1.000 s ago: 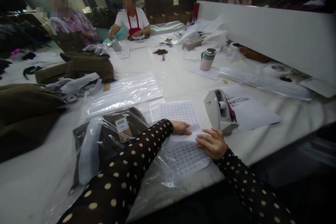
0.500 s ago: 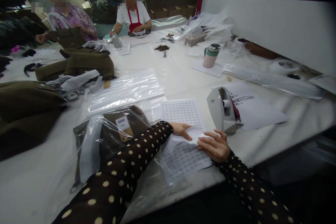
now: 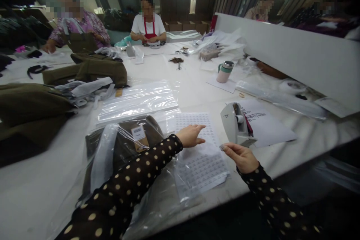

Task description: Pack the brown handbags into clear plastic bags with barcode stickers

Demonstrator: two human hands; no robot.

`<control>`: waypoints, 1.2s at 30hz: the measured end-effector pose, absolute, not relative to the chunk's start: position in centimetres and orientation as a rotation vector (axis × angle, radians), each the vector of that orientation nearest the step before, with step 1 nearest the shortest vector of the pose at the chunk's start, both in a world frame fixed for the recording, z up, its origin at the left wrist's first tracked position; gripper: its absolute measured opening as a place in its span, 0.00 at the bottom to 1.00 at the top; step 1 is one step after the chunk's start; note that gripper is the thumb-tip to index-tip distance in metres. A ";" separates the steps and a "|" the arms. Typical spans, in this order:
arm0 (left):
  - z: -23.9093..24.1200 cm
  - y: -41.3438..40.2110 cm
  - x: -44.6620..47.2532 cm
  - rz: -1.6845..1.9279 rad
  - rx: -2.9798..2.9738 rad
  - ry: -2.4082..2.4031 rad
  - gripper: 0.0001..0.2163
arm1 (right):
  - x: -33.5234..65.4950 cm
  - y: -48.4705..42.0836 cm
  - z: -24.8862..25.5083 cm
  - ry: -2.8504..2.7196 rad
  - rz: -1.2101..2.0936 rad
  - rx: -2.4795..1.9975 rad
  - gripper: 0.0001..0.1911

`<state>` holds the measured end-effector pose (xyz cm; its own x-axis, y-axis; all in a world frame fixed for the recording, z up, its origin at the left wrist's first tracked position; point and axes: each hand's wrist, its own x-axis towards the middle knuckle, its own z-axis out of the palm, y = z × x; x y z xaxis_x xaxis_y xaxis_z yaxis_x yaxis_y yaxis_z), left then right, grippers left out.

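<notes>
A sheet of small printed labels (image 3: 201,157) lies on the white table (image 3: 194,86) in front of me. My left hand (image 3: 190,135) hovers just over the sheet's upper part, fingers extended and together, holding nothing. My right hand (image 3: 241,156) is lifted off the sheet at its right edge, thumb and forefinger pinched on what looks like a small label. Left of the sheet lies a folded olive garment in a clear plastic bag (image 3: 123,146) with a tag on it. A grey tape dispenser (image 3: 235,123) stands just beyond my right hand.
Clear plastic bags (image 3: 139,99) lie beyond the bagged garment, olive garments (image 3: 28,108) are piled at the left. A printed paper (image 3: 263,122) and a pink-and-green tumbler (image 3: 224,71) sit to the right, below a white partition (image 3: 295,45). Other people work at the table's far end.
Both hands were pressing on the label sheet. Now both have lifted off it, the right hand drawn back to the right with fingers pinched. The view tilted up slightly.
</notes>
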<state>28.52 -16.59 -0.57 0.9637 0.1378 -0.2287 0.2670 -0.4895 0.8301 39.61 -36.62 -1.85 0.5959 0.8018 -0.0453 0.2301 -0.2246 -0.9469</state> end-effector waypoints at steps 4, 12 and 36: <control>3.9 -17.4 19.5 0.322 2.408 0.268 0.15 | 37.9 -33.0 1.0 -0.844 0.855 -1.711 0.19; 3.0 -18.8 0.0 0.791 2.573 1.081 0.12 | 27.9 -20.0 4.0 -1.199 1.096 -1.523 0.21; -1.5 -11.2 -5.4 0.704 2.533 1.362 0.19 | 10.2 -1.5 2.8 -2.116 1.082 -2.139 0.32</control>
<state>-5.41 -11.17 -1.47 0.4677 0.8236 0.3209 0.7381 -0.5637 0.3709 10.17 -1.48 2.83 -0.1044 0.8658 -0.4893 0.9036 -0.1230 -0.4104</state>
